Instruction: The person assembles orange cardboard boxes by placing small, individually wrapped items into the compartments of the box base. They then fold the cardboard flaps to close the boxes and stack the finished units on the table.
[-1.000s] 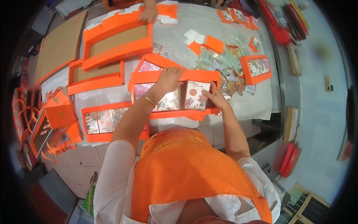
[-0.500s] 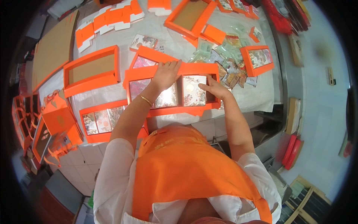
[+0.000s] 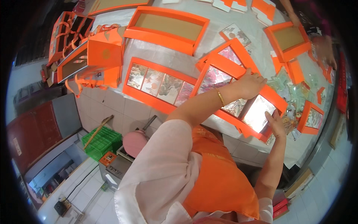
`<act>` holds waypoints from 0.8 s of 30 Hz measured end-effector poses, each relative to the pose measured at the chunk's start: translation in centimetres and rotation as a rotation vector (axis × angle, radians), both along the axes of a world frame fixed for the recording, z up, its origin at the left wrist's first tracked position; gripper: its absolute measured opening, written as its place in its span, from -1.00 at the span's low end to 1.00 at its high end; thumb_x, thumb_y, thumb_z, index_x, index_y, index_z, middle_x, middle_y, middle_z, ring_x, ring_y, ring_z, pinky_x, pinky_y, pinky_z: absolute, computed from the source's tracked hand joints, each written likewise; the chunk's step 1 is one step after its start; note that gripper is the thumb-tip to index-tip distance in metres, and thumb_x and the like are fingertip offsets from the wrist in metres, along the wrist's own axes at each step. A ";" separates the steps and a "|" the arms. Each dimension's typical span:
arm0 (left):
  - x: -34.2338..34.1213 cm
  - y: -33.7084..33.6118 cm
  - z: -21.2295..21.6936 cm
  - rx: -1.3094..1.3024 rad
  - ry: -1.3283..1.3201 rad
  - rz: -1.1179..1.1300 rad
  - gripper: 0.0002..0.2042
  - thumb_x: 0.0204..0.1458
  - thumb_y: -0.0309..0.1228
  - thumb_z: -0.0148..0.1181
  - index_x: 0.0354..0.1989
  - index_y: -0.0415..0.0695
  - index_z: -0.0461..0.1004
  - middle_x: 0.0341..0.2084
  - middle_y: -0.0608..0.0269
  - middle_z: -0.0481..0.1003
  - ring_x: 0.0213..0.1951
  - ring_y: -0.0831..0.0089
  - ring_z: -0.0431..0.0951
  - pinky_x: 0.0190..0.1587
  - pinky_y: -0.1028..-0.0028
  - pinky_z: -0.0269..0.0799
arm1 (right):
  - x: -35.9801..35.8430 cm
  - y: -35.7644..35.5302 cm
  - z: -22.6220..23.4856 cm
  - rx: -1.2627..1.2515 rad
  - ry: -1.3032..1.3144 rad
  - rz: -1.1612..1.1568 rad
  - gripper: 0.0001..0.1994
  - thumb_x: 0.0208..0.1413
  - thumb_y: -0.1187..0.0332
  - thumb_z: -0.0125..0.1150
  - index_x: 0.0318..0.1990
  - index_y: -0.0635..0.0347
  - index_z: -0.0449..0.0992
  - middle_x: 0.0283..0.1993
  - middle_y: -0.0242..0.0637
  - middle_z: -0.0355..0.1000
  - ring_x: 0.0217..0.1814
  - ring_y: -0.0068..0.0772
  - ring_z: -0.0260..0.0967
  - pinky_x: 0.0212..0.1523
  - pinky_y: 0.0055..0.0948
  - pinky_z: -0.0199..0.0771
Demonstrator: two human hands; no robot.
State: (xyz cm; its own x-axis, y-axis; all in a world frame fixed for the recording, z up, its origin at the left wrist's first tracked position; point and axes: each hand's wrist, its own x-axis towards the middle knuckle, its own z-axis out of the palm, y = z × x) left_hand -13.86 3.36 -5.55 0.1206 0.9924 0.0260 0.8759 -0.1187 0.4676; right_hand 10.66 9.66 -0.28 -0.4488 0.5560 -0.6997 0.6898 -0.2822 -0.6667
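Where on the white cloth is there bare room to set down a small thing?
One bare patch of white cloth lies between the long brown-bottomed tray and the loose patterned box; another between that box and the orange-rimmed tray to its right. It is crowded beside the right hand, where packets lie heaped.

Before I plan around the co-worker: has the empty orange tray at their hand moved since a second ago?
Yes: against the stationary long empty tray, the co-worker's tray has moved right, nearer the packets.
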 end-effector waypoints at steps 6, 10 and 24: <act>-0.8 0.0 0.7 -0.022 -0.089 0.039 -0.38 0.03 -0.35 0.19 0.31 -0.23 0.24 0.11 0.02 0.39 0.25 0.13 0.30 0.22 -0.15 0.04 | 1.6 1.1 -3.6 0.233 -0.070 0.122 -0.34 0.25 0.07 0.14 0.34 0.34 0.17 0.19 -0.09 0.41 0.08 -0.21 0.41 0.05 -0.32 0.41; -3.7 -4.8 2.3 0.204 -0.086 0.321 -0.36 0.02 -0.31 0.27 0.30 -0.24 0.24 0.19 -0.08 0.31 0.33 0.05 0.18 0.32 -0.08 -0.03 | 2.0 -1.6 -3.3 0.580 -0.281 0.279 -0.52 0.27 0.09 0.08 0.06 0.41 0.39 -0.06 0.19 0.47 -0.04 0.15 0.44 -0.01 -0.10 0.40; -9.0 -16.8 -2.3 0.195 -0.604 0.680 -0.40 0.14 -0.32 0.20 0.28 -0.38 0.17 0.10 -0.19 0.34 0.13 -0.03 0.38 0.18 0.14 0.28 | -2.7 -8.3 -5.3 0.828 -0.159 0.111 -0.64 0.26 0.21 0.05 -0.16 0.46 0.44 -0.15 0.24 0.42 -0.06 0.30 0.37 0.01 0.01 0.38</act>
